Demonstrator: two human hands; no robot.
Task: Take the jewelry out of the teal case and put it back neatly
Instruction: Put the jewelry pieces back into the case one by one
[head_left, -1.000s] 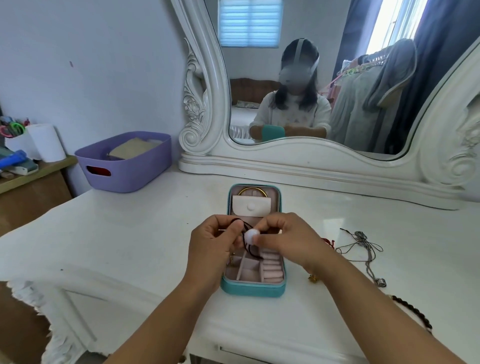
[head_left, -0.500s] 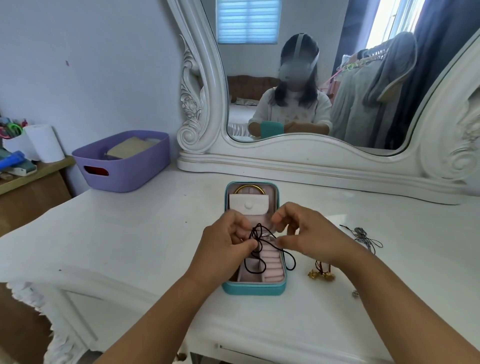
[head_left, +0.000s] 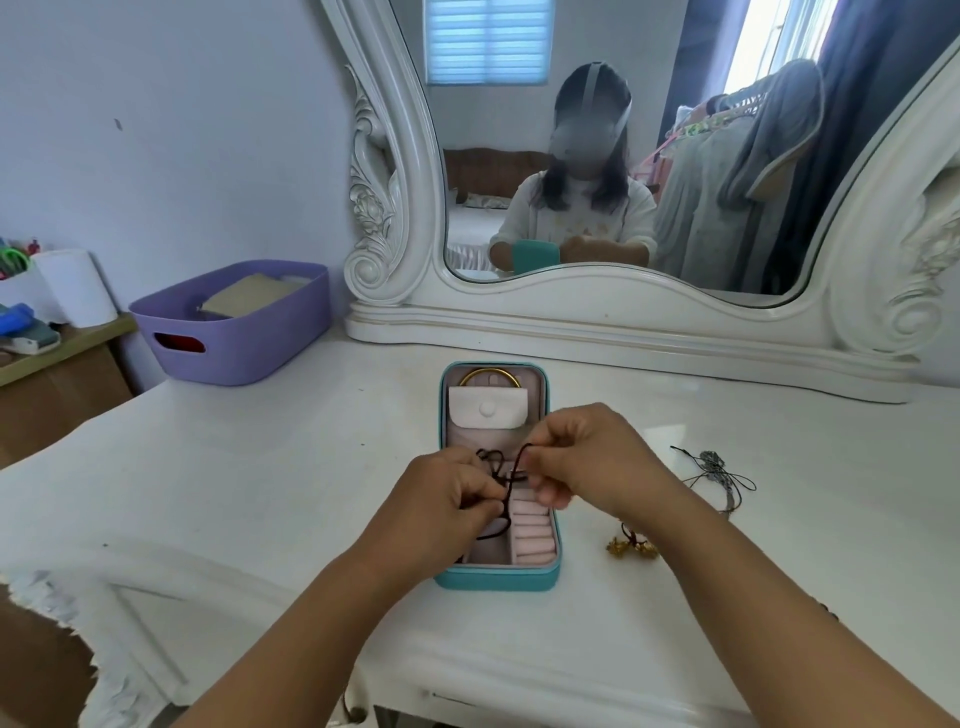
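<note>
The teal case (head_left: 497, 581) lies open on the white dressing table (head_left: 260, 467), its pink lining, ring rolls and white snap pouch (head_left: 487, 414) showing. A gold bangle (head_left: 489, 373) sits at the top of the lid. Over the case, my left hand (head_left: 447, 506) and my right hand (head_left: 589, 460) both pinch a tangled black cord necklace (head_left: 506, 470); its lower loop hangs into the left compartment. To the right of the case a piece with gold bells (head_left: 631, 545) lies on the table, and a grey corded necklace (head_left: 714, 470) lies farther right.
A purple plastic basket (head_left: 234, 332) stands at the back left. An ornate white mirror (head_left: 623, 322) runs along the back edge. A wooden side shelf (head_left: 52, 353) with a paper roll and small items stands at far left.
Both hands moved closer together over the case, gathering the black cord into a tighter bunch. The white bead held a second ago is out of sight.
</note>
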